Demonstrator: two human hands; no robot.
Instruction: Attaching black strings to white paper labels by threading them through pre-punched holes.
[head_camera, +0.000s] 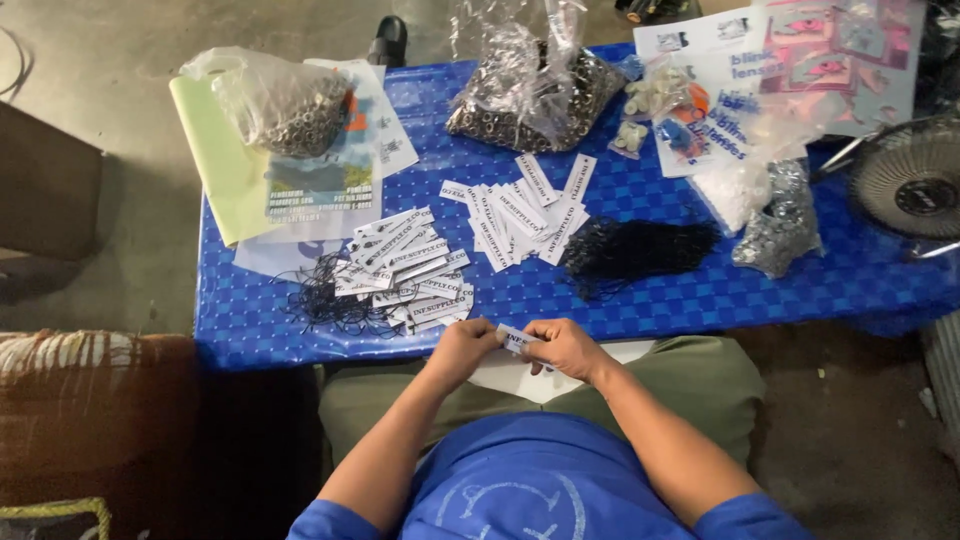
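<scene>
Both hands, left hand (462, 348) and right hand (566, 346), pinched 1 paper tag (517, 339). Beyond it on the desk (640, 300) lay strung tags (405, 272), unstrung tags (525, 212) and black cords (635, 250).

The white tag (515, 339) shows only as a sliver between the left hand (462, 350) and the right hand (566, 347), whose fingers cover the rest of it; whether a cord runs through it is too small to tell; the metal fan (908, 182) is cut off by the right edge; the tabletop (650, 290) hides its far right corner under the fan; the contents of the clear bags (525, 85) are blurred by crinkled plastic.
</scene>
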